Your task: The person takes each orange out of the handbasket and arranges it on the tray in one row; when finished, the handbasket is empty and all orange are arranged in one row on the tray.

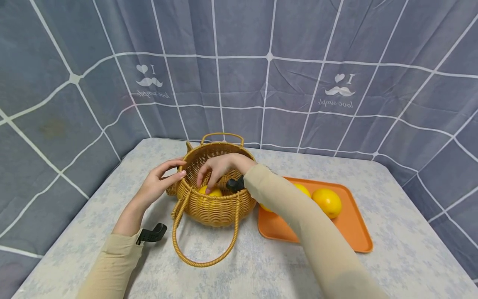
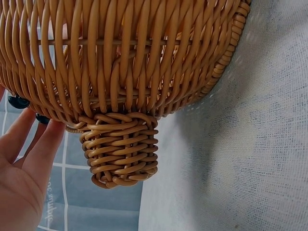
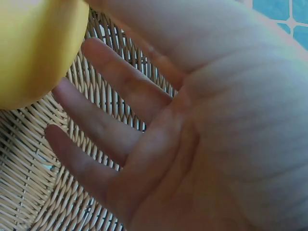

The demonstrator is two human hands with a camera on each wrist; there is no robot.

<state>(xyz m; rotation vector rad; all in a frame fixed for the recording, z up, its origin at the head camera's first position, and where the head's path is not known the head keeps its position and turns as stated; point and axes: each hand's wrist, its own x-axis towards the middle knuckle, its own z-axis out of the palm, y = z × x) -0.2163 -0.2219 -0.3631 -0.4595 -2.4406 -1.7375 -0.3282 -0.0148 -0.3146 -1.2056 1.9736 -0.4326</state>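
A tan wicker basket (image 1: 216, 209) stands on the table, its front handle (image 1: 205, 263) folded down toward me. My left hand (image 1: 157, 185) holds the basket's left rim; its thumb and fingers also show beside the short woven spout (image 2: 120, 149) in the left wrist view. Inside the basket lies a smooth yellow fruit (image 1: 214, 192), partly hidden by the front wall. My right hand (image 1: 220, 168) reaches into the basket over this fruit. The right wrist view shows its fingers loosely spread, fingertips at the edge of the fruit (image 3: 33, 53).
Right of the basket an orange tray (image 1: 351, 226) holds several yellow fruits (image 1: 327, 202), some partly covered by my right sleeve (image 1: 295, 207). The basket's other handle (image 1: 224, 134) stands up at the back. A grey-blue checked curtain (image 1: 242, 83) hangs behind the table (image 1: 403, 232).
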